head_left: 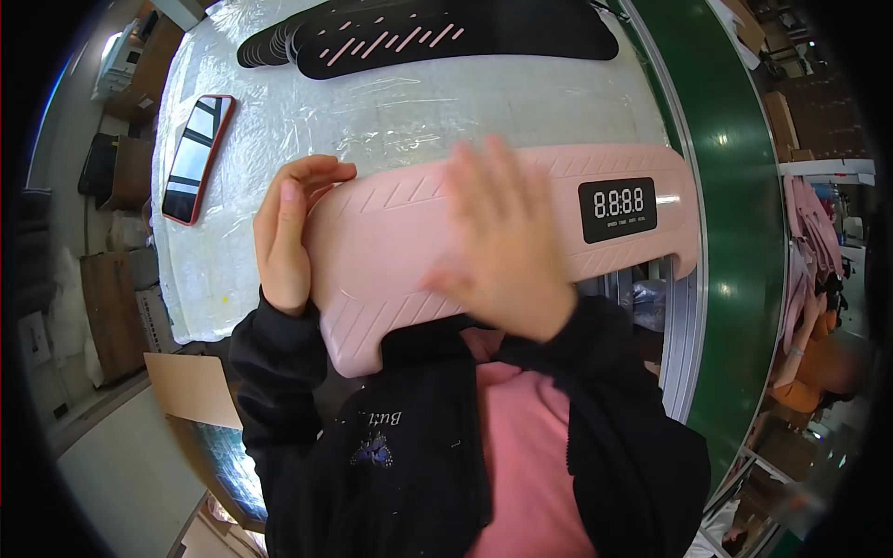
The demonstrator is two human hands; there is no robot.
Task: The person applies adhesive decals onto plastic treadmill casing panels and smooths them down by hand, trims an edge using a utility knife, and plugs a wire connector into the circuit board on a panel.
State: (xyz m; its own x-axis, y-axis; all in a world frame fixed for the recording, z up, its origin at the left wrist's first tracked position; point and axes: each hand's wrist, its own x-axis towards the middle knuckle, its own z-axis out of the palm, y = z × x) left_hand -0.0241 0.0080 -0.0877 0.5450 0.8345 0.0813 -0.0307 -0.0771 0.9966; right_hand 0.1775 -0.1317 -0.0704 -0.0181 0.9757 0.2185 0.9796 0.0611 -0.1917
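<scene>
A long pink plastic cover [372,232] with ridged edges lies across the front of the table, a black display panel [619,210] with white digits near its right end. My left hand [290,223] grips the cover's left end, fingers curled over the far edge and thumb on top. Over the middle of the cover is my right hand [502,242], blurred by motion, with its fingers spread; it holds nothing. Whether its palm touches the surface, I cannot tell.
A phone [198,158] lies on the plastic-wrapped table [279,121] at the left. Black slotted panels [465,37] are stacked at the back. A metal rail and green belt [744,232] run along the right. Further right, another person [819,363] is near pink parts. An open cardboard box [191,391] stands lower left.
</scene>
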